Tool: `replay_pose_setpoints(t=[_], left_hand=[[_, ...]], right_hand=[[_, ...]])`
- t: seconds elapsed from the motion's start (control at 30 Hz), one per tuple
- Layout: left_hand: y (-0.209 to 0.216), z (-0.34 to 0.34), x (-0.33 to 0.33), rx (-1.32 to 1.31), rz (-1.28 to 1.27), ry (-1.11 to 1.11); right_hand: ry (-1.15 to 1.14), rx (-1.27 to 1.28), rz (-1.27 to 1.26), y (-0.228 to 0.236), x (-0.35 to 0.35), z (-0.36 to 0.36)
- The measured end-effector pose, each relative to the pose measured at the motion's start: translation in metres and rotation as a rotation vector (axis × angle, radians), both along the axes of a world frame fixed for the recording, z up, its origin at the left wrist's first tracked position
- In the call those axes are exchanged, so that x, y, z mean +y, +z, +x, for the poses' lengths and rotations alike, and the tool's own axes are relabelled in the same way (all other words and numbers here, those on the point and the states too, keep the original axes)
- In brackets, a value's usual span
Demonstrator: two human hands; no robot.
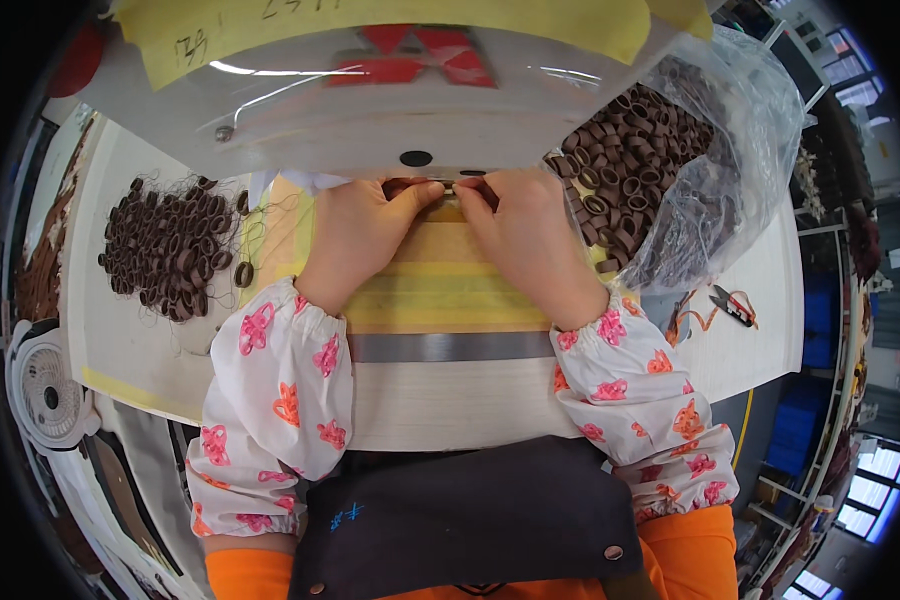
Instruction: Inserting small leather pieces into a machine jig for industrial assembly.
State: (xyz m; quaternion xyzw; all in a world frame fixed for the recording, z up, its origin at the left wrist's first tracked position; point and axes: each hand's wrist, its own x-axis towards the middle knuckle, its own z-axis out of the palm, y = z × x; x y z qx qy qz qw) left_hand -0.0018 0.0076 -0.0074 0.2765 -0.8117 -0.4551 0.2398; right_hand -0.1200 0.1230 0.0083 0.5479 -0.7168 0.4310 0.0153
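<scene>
Beneath the front edge of a white sewing machine head point(320, 130), my two hands meet with fingertips close together. My left hand point(358, 222) has its thumb and fingers pinched, and a dark brown shade shows beside them. My right hand point(532, 235) is closed too, its thumb and forefinger pressed toward the left thumb. What they grip is small and mostly hidden by the fingers and the machine. Below the hands lies the bed, covered with yellow tape point(420, 290), with a grey metal strip point(450, 347) along its near side.
At the left lies a heap of brown loops point(165, 245) with loose threads. A clear plastic bag point(685, 225) holding many brown loops point(635, 165) stands at the right. Thread snips point(732, 305) lie near the table's right edge. A white fan point(50, 395) stands beyond the left edge.
</scene>
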Motion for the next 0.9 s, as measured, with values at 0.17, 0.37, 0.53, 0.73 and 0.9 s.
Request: replay_pose_setpoints(t=[0.17,0.37,0.53,0.73,0.9], left_hand=[[0.004,0.001,-0.002,-0.064,-0.061,-0.013],[-0.001,0.001,-0.004,-0.084,-0.156,-0.028],[0.002,0.002,-0.006,-0.114,-0.146,-0.061],[0.005,0.004,-0.006,-0.190,-0.095,-0.016],[0.002,0.003,-0.006,-0.156,-0.133,-0.022]], right_hand=[[0.008,-0.061,0.033,-0.001,-0.002,-0.002],[0.010,-0.082,0.110,0.003,-0.001,-0.005],[0.031,-0.030,0.115,0.003,-0.003,-0.007],[0.013,-0.052,0.157,0.000,-0.006,-0.007],[0.028,-0.043,0.139,-0.002,-0.006,-0.009]])
